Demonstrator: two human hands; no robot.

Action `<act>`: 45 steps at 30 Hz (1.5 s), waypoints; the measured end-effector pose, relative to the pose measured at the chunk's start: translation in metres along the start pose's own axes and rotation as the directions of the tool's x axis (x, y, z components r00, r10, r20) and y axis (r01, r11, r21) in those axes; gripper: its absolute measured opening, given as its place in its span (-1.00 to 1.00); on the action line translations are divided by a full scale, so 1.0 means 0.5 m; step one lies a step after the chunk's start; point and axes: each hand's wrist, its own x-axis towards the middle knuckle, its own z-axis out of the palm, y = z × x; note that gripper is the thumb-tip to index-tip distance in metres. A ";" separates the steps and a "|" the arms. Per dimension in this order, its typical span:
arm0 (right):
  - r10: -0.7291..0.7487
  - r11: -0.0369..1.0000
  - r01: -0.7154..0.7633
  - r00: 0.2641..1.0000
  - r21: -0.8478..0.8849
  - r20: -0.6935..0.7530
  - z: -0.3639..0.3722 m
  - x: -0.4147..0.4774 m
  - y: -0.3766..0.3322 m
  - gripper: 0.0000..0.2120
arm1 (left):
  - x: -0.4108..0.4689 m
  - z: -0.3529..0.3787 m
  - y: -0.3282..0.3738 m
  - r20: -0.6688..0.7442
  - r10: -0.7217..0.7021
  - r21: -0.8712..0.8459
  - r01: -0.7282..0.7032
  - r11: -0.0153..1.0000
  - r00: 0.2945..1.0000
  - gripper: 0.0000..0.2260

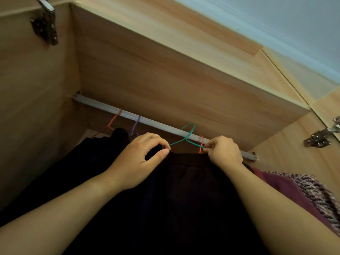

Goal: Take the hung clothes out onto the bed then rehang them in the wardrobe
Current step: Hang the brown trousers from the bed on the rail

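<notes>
Left hand [139, 159] pinches the black garment's top edge; black garment [184, 199] fills the foreground; right hand [223, 150] pinches the green hanger [190, 133], hook at the rail [103, 105]; bare rail separates it from the purple hanger [136, 124].

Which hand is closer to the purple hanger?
Left. The left hand sits just below the purple hanger, holding the black garment. The right hand is farther along the rail, pinching the green hanger.
</notes>
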 end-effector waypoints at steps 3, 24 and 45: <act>-0.061 0.998 0.060 0.998 -0.031 -0.005 0.016 -0.004 0.000 -0.87 | -0.006 0.006 -0.004 0.007 0.012 0.003 -0.012 1.000 1.000 -0.76; -0.206 0.978 0.202 0.975 0.061 0.084 -0.003 -0.071 0.120 -0.54 | -0.029 0.033 0.017 0.030 -0.050 0.109 0.047 0.993 0.998 -0.80; -0.016 0.783 -0.004 1.000 0.623 0.027 0.069 -0.536 0.075 -0.27 | -0.292 -0.003 0.127 0.016 -0.316 0.395 0.284 0.873 0.949 -0.39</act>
